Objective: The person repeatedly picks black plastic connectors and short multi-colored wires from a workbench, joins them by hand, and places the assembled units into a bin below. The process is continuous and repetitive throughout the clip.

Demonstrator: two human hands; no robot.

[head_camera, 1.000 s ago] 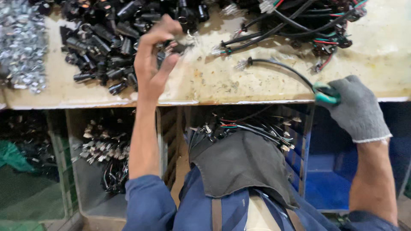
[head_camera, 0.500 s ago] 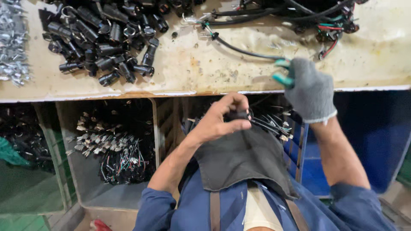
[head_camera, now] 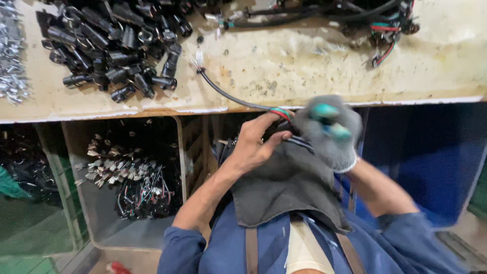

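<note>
A thin black cable (head_camera: 228,95) runs from its bare frayed tip on the workbench (head_camera: 304,66) down over the front edge. Its other end, with red and green wires, meets my hands just below that edge. My bare left hand (head_camera: 256,147) pinches there, the index finger lying along the coloured wires; something dark sits between thumb and fingers. My right hand (head_camera: 329,133), in a grey glove with teal fingertips, is blurred and curled right against the same cable end. Both hands hover over a dark grey cloth (head_camera: 289,187) on my lap.
A heap of black tubular connector parts (head_camera: 116,45) lies at the bench's back left, and shiny metal pieces (head_camera: 12,61) at the far left. A bundle of black wired cables (head_camera: 355,15) lies at the back right. Below are a bin of wired terminals (head_camera: 132,177) and a blue bin (head_camera: 431,152).
My left hand came off the pile of black parts and dropped to my lap. My gloved right hand pulled the cable end off the bench and down to meet it.
</note>
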